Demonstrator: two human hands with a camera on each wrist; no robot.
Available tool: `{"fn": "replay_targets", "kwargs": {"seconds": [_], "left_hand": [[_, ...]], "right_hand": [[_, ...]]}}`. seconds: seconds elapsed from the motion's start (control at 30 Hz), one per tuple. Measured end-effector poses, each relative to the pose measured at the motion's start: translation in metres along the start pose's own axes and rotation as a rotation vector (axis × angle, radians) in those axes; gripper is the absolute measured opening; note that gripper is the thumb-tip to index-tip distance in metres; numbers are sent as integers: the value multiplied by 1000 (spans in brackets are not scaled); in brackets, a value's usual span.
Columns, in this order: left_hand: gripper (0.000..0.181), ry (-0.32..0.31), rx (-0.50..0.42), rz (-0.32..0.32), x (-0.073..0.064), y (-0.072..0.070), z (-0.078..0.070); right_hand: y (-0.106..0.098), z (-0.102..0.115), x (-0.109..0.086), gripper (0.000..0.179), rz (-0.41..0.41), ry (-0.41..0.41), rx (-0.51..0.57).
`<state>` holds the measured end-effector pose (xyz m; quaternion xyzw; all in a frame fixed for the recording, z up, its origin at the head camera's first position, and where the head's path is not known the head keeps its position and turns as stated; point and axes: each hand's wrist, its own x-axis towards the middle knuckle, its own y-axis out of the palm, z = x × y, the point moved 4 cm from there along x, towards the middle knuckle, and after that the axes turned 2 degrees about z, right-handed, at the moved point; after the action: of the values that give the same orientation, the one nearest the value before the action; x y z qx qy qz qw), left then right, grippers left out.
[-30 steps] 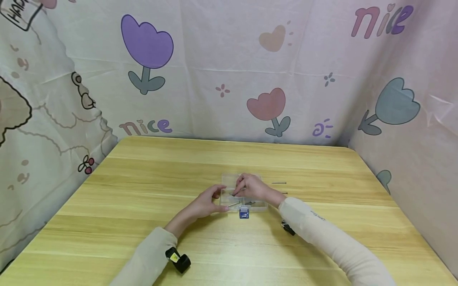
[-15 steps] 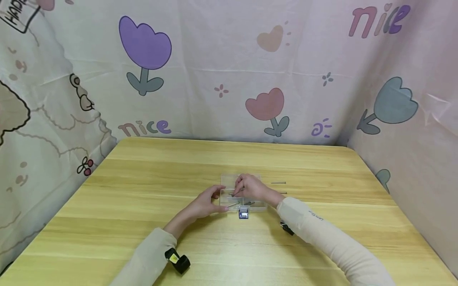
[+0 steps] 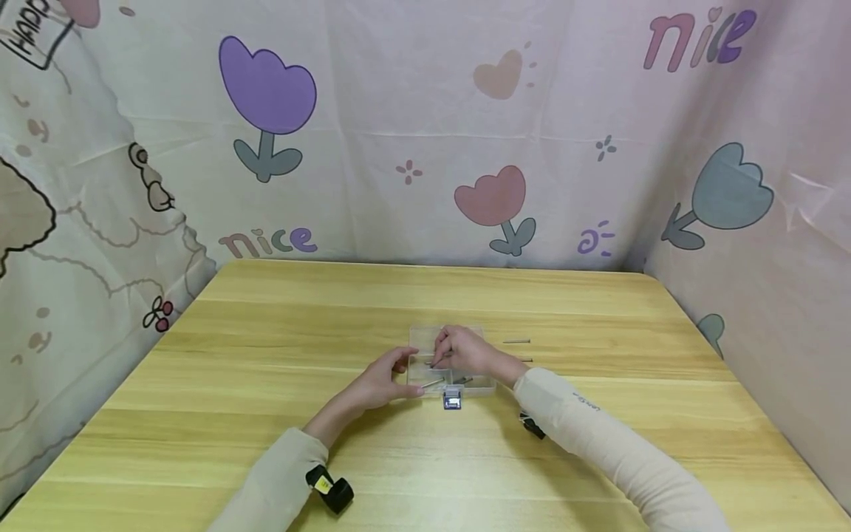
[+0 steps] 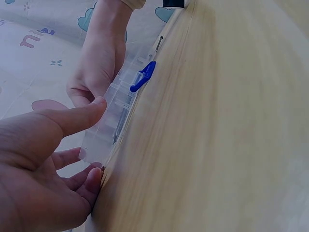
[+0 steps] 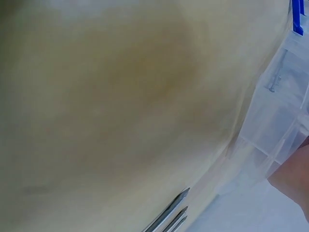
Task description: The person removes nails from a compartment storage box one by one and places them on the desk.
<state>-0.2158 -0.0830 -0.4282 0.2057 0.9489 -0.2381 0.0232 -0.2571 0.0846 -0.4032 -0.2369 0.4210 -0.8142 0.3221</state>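
Note:
A clear plastic compartment box (image 3: 488, 386) sits on the table with its see-through lid (image 3: 422, 337) folded back and a blue latch (image 3: 452, 400) at its front. The left hand (image 3: 380, 380) grips the box's left side between thumb and fingers; in the left wrist view its thumb (image 4: 82, 118) lies along the wall. Over the rear left compartment, the right hand (image 3: 465, 350) pinches a small dark nail, mostly hidden by the fingers. One nail (image 3: 433, 382) lies in the front left compartment, and another nail (image 3: 463, 380) in the front right one.
Right of the box, nails (image 3: 517, 341) lie on the wooden table (image 3: 319, 310); the right wrist view shows several pointed nail tips (image 5: 179, 197). Behind the table hangs a printed curtain (image 3: 372, 96). Each forearm wears a black wrist camera (image 3: 330, 489).
Both hands stay at the box in nearly the same pose. The head view shifts slightly. No nail is visibly taken up or let go.

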Motion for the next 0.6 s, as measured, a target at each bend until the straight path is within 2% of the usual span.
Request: {"fn": "replay_targets", "kwargs": {"seconds": [0.33, 0.5, 0.6], "left_hand": [[70, 3, 10, -2, -1, 1, 1], [71, 5, 13, -6, -1, 0, 1], [71, 7, 10, -7, -1, 0, 1]], "right_hand": [[-4, 0, 0, 4, 55, -6, 43], [-11, 0, -1, 5, 42, -22, 72], [-15, 0, -3, 4, 22, 2, 97]]}}
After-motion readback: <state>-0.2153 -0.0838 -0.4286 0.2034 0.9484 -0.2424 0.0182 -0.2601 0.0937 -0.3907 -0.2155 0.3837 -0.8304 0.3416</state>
